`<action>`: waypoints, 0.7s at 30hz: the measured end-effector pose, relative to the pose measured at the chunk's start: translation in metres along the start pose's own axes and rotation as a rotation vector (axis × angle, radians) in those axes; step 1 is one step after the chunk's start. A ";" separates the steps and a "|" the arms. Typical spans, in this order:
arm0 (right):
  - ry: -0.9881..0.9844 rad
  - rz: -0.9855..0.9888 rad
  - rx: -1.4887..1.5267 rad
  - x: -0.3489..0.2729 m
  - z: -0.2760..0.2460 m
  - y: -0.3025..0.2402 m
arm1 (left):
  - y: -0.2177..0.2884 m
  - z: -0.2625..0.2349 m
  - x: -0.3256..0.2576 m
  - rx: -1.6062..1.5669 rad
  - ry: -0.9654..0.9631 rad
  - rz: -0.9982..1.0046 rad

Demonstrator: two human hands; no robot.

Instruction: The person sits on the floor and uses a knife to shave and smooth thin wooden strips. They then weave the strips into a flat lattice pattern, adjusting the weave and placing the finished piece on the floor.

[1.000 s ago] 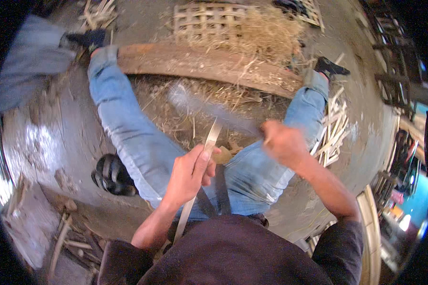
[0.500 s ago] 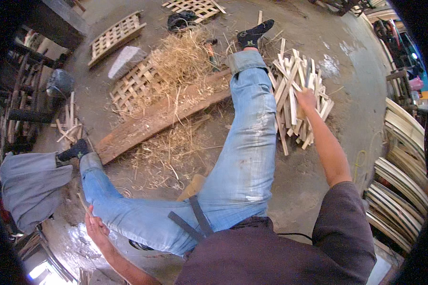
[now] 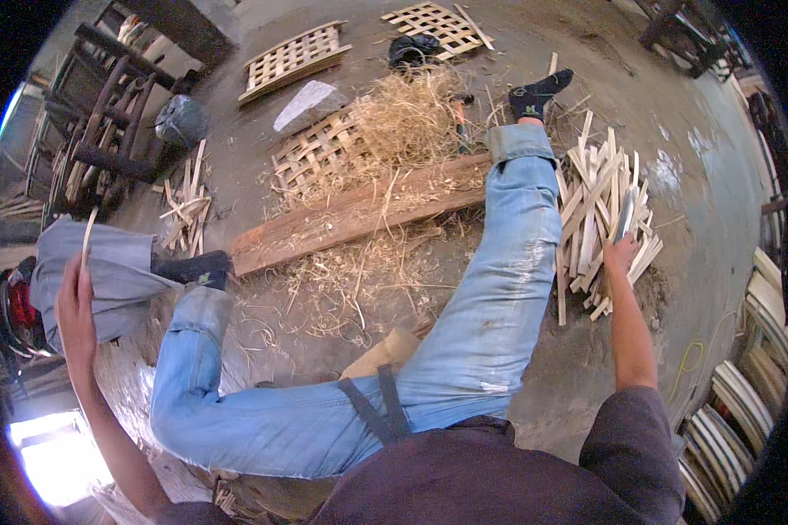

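My left hand [image 3: 76, 306] is raised at the far left, its fingers closed round a thin pale wooden strip [image 3: 88, 238] that points up in front of a grey cloth [image 3: 105, 276]. At the right, my right hand [image 3: 620, 254] is closed at the near side of a loose pile of pale wooden strips [image 3: 593, 192]. A grey blade [image 3: 625, 212], like a knife's, sticks out forward from it over the pile; its handle is hidden in my fingers.
Between my legs lies a brown plank [image 3: 359, 214] strewn with shavings. Beyond it are a heap of thin shavings [image 3: 416, 114], woven lattice panels [image 3: 296, 59] and a pale stone block [image 3: 309, 105]. A smaller strip pile [image 3: 186, 210] lies left; bundled strips [image 3: 744, 398] stand right.
My left hand has risen forward from beside my left knee, carrying the strip. My right hand has drawn back toward the pile's near edge. The whole view has shifted.
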State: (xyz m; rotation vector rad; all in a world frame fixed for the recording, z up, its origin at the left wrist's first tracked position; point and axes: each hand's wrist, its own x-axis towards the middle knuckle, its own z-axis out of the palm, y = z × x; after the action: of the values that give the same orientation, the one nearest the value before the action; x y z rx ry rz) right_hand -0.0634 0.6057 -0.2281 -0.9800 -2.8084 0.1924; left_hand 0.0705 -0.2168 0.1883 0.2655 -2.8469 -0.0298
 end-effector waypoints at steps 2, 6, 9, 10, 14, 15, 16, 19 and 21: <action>-0.003 -0.066 0.069 0.012 0.007 -0.004 | 0.003 0.014 0.037 0.073 -0.037 0.111; -0.003 -0.253 0.178 0.010 -0.012 -0.069 | 0.018 0.040 0.066 -0.153 -0.128 0.127; 0.018 -0.426 0.146 0.013 -0.059 -0.094 | 0.046 0.115 0.072 -0.354 -0.328 0.191; 0.008 -0.496 0.140 0.009 -0.071 -0.105 | 0.062 0.129 0.077 -0.219 -0.383 0.250; -0.030 -0.684 0.089 -0.015 -0.109 -0.136 | 0.100 0.182 0.106 0.013 -0.428 0.312; -0.051 -0.708 0.116 -0.020 -0.120 -0.139 | 0.100 0.192 0.114 0.092 -0.448 0.341; -0.083 -0.734 0.150 -0.029 -0.131 -0.145 | 0.095 0.196 0.118 0.064 -0.414 0.343; -0.139 -0.763 0.200 -0.068 -0.183 -0.175 | 0.071 0.201 0.130 -0.009 -0.304 0.330; -0.137 -0.902 0.220 -0.083 -0.223 -0.205 | 0.053 0.192 0.140 -0.053 -0.239 0.293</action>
State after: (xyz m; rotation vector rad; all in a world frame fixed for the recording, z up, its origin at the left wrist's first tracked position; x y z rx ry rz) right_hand -0.0802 0.4091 0.0163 0.3867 -2.9402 0.4308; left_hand -0.1247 -0.1912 0.0455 -0.1803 -3.0853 -0.0818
